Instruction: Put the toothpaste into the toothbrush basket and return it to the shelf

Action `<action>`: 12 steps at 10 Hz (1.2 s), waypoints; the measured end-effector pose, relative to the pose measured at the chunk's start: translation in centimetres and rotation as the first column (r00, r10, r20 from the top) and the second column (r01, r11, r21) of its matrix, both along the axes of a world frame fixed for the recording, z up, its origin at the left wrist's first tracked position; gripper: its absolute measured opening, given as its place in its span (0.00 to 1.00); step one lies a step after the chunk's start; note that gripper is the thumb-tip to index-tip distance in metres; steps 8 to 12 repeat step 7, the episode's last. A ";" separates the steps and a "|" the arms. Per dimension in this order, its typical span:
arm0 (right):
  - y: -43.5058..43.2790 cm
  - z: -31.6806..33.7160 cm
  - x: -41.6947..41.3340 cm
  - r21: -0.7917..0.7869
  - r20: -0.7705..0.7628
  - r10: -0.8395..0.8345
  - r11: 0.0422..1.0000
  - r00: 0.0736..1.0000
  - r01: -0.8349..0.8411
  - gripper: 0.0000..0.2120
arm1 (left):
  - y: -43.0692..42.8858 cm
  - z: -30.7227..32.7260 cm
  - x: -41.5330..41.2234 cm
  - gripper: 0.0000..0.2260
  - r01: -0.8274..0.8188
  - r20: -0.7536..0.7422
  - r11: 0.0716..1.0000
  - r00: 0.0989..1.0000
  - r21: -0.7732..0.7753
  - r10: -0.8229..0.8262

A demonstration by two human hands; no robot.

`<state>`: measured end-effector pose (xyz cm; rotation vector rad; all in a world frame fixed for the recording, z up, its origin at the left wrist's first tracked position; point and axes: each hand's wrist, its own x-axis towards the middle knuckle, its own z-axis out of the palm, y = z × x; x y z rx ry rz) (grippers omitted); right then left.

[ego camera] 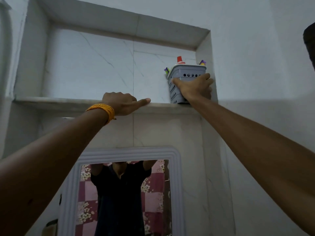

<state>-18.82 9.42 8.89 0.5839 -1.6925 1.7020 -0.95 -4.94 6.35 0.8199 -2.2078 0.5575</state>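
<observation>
A grey perforated toothbrush basket [177,77] stands on the marble shelf [68,102] in the right corner of a wall niche. A toothpaste tube with a red cap [180,60] sticks up out of it, with toothbrush heads [202,62] beside it and another [167,70] at the left. My right hand [194,86] is wrapped around the basket's front. My left hand [121,103] rests on the shelf's front edge, fingers curled over it, thumb along the lip, an orange thread band on the wrist.
The niche's right wall [205,53] is close against the basket. Left of the basket the shelf runs on bare. Below hangs a white-framed mirror [177,167] that reflects a person in a dark shirt. A dark object [310,41] is at the right edge.
</observation>
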 end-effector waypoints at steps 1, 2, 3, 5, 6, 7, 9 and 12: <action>-0.9 -0.2 -0.5 0.002 0.008 -0.018 1.000 1.000 0.018 0.55 | -0.2 0.0 0.1 0.40 0.007 0.008 1.000 1.000 -0.019 -0.007; -1.3 -0.4 -0.7 -0.016 0.014 -0.041 0.999 0.999 0.042 0.58 | -0.1 0.0 0.0 0.39 0.002 -0.002 0.999 1.000 -0.048 -0.002; -1.4 -1.0 -0.7 0.003 0.009 -0.045 0.999 0.999 0.045 0.61 | -0.1 -0.4 -0.2 0.38 -0.003 -0.041 0.997 0.999 -0.081 0.000; -1.1 -5.0 -0.7 0.093 -0.078 -0.083 0.992 0.993 0.090 0.60 | 0.3 -1.5 -0.1 0.34 0.017 -0.116 0.989 0.993 -0.148 -0.035; -0.5 -8.8 1.1 0.086 -0.170 -0.191 0.974 0.967 0.208 0.52 | 0.7 -2.6 1.0 0.30 0.058 -0.100 0.978 0.992 -0.199 -0.080; -0.2 -13.1 2.7 0.073 -0.310 -0.226 0.963 0.923 0.260 0.45 | 0.5 -5.1 2.0 0.27 0.143 -0.178 0.952 0.964 -0.271 -0.195; -0.2 -13.1 2.7 0.073 -0.310 -0.226 0.963 0.923 0.260 0.45 | 0.5 -5.1 2.0 0.27 0.143 -0.178 0.952 0.964 -0.271 -0.195; -0.2 -13.1 2.7 0.073 -0.310 -0.226 0.963 0.923 0.260 0.45 | 0.5 -5.1 2.0 0.27 0.143 -0.178 0.952 0.964 -0.271 -0.195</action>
